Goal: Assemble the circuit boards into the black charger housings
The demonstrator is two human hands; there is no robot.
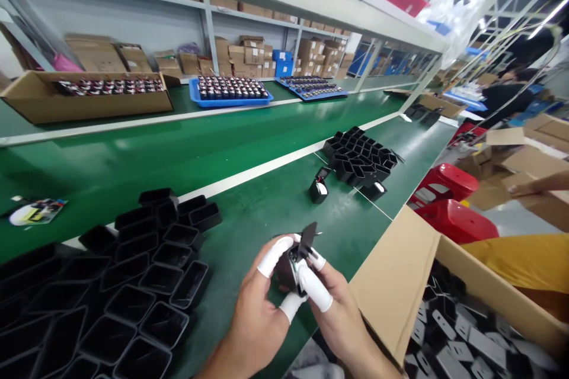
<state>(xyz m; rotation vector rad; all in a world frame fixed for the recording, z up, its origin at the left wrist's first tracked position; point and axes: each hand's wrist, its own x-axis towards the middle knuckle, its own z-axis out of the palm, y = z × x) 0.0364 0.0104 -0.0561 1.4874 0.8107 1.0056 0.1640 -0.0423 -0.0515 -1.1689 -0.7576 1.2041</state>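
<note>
A small black plastic housing [285, 272] with its lid [308, 238] tilted up is held between my two hands above the green bench. My left hand [260, 314] wraps its side, with white finger cots on the thumb and a finger. The fingers of my right hand [333, 308], also in white cots, press at the opening of the housing. What lies inside it is mostly hidden by those fingers. Farther along the bench stands a similar black housing [319, 189] with a white part inside and its lid up.
Many open black cases [133, 272] crowd the left; another cluster [360, 154] stands farther off. A carton [391, 290] of grey and black parts is at right, by red stools [457, 219] and a person's yellow clothing [520, 260]. Blue trays [231, 100] of components line the far side.
</note>
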